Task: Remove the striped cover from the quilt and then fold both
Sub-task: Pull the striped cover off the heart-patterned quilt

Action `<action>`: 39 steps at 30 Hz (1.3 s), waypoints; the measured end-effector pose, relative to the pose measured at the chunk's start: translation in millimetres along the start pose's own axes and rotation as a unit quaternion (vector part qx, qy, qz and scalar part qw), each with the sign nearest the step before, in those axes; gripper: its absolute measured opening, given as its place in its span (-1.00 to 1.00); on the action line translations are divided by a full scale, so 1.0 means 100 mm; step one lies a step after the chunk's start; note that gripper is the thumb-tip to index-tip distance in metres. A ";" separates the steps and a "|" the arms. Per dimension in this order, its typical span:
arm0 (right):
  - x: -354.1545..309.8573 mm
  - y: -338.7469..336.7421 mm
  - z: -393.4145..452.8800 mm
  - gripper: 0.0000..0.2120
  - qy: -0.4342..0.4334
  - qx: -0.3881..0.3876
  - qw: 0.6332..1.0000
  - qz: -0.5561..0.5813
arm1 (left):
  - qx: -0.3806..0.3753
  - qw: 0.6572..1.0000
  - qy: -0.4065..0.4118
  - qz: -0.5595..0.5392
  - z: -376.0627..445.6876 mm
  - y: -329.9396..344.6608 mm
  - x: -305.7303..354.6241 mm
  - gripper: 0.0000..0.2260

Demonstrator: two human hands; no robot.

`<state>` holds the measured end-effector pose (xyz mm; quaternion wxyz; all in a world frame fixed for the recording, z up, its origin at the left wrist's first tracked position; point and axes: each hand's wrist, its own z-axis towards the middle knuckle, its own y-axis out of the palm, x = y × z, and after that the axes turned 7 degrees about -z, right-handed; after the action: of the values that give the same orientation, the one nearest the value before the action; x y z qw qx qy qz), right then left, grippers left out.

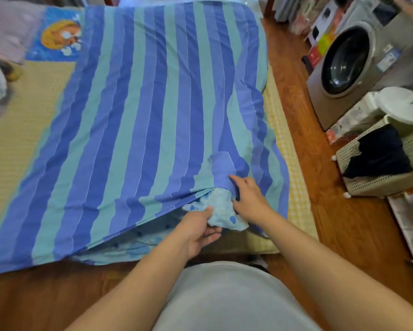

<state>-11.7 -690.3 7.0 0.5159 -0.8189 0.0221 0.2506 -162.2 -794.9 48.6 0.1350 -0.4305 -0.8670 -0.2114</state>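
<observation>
Where the striped cover [138,120] lies spread over the bed [21,130], most of the quilt [222,211] is hidden; its protruding corner is pinched by the left hand [198,231], the cover's opening edge gripped by the right hand [248,199].

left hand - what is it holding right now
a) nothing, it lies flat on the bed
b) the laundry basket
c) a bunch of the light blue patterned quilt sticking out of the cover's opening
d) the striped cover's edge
c: the left hand pinches a bunch of the light blue patterned quilt pulled out at the opening, while the right hand grips the striped cover edge beside it.
</observation>
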 end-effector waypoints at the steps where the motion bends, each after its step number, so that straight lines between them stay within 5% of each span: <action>1: 0.00 -0.03 0.08 -0.49 -0.028 0.019 0.998 -0.049 | 0.000 1.000 0.000 -0.001 0.00 0.01 0.01 -0.83; 5: -0.05 -0.25 0.36 -0.92 -0.086 0.083 0.974 -0.190 | 0.019 0.999 0.015 0.032 0.03 0.00 -0.02 -0.76; 14: 0.35 -0.84 1.29 -0.80 0.016 0.071 0.949 -0.307 | 0.070 0.991 0.065 0.089 -0.06 0.04 -0.19 -0.76; 21: 0.72 -1.03 2.16 -0.78 0.046 0.110 0.973 -0.200 | 0.131 0.987 0.089 0.006 -0.19 0.02 -0.33 -0.74; 26: 0.93 -1.32 2.88 -0.63 0.237 0.235 0.941 -0.048 | 0.183 0.975 0.091 -0.089 -0.17 0.11 -0.34 -0.75; 28: 0.93 -1.19 2.85 -0.60 0.259 0.186 0.947 0.034 | 0.186 0.961 0.102 -0.178 -0.19 0.17 -0.31 -0.73; 32: 1.02 -0.55 2.32 -0.38 0.057 0.024 0.993 0.097 | 0.120 0.910 0.177 -0.355 -0.33 0.44 -0.14 -0.69; 39: 0.78 -0.28 1.98 -0.10 0.076 -0.008 0.983 0.165 | 0.098 0.922 0.187 -0.323 -0.44 0.67 0.32 -0.68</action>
<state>-12.3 -490.2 -70.8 0.4574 -0.8249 0.1937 0.2698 -125.6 -757.8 117.1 0.2605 -0.0641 -0.9343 -0.2346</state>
